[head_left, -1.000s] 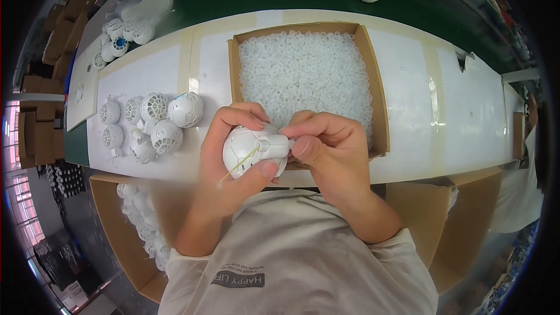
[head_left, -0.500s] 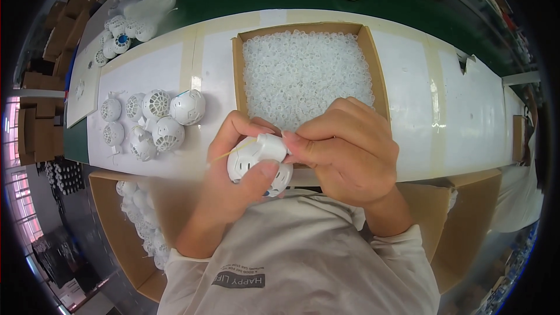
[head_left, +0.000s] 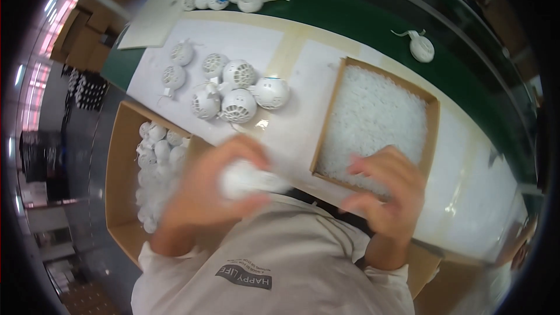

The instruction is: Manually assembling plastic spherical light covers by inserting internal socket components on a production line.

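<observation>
A white plastic ball-shaped housing, smeared by motion, sits in my left hand, whose fingers and thumb curl round it. Apart from it, my right hand hovers by the near edge of a cardboard tray, its thumb and fingers spread with nothing seen between them. Small clear plastic rings fill that tray. On the white tabletop beyond my left hand stand several more white ball housings with lattice openings, some with cords.
At left below the table, a cardboard box holds many white balls. A green belt runs along the far side, carrying a cluster of balls and a single corded ball. A pale board lies far left.
My right hand has come away from the ball housing, moved right and opened. My left hand still holds the housing. The whole view has turned and shifted to the left.
</observation>
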Tool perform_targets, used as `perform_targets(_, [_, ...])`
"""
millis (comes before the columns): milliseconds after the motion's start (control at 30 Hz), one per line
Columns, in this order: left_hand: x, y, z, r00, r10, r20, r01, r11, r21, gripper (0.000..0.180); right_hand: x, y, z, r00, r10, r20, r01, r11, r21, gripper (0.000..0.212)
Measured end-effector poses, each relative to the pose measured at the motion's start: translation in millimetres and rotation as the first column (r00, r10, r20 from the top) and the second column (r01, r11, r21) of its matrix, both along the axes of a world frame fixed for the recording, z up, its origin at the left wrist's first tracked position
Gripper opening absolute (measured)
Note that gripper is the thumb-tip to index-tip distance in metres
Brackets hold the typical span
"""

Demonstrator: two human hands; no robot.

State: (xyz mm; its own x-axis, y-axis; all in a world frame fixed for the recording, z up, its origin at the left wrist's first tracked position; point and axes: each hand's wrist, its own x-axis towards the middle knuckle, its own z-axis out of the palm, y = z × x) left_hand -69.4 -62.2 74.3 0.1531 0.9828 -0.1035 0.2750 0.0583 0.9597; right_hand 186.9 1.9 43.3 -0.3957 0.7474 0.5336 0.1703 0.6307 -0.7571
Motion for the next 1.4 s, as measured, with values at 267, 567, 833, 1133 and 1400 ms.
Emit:
perform_targets(267, [-162.1, -94.7, 31.6, 0.416, 0.17, -0.894, -0.556, 0.825, -0.102, 0.061, 10.0, 17.4, -38.0, 0.664, -0.347, 0.662, 0.451, 0.892, 0.015, 0.013])
perform_targets(567, [-248.5, 110.6, -26.9, 0.54, 0.476, -0.695, -0.468, 0.855, 0.222, 0.05, 10.8, 19.6, -41.9, 0.845, -0.371, 0.386, 0.42, 0.906, -0.05, 0.018])
perform_targets(833, [-252.7, 195.9, -86.5, 0.383, 0.358, -0.851, -0.2, 0.932, 0.302, 0.057, 13.9, 20.8, -37.6, 0.931, -0.287, 0.225, 0.301, 0.953, -0.032, 0.019])
perform_targets(1133, [-15.6, 115.3, -18.8, 0.667, -0.005, 0.745, -0.03, 0.999, 0.034, 0.053, 13.1, 0.8, -28.8, 0.963, -0.166, -0.214, 0.124, 0.973, -0.196, 0.027])
perform_targets(1400, [44.4, 50.8, -23.2, 0.76, -0.158, 0.63, 0.236, 0.971, -0.041, 0.054, 13.8, 8.8, -16.3, 0.875, -0.135, -0.465, 0.009, 0.964, -0.264, 0.037])
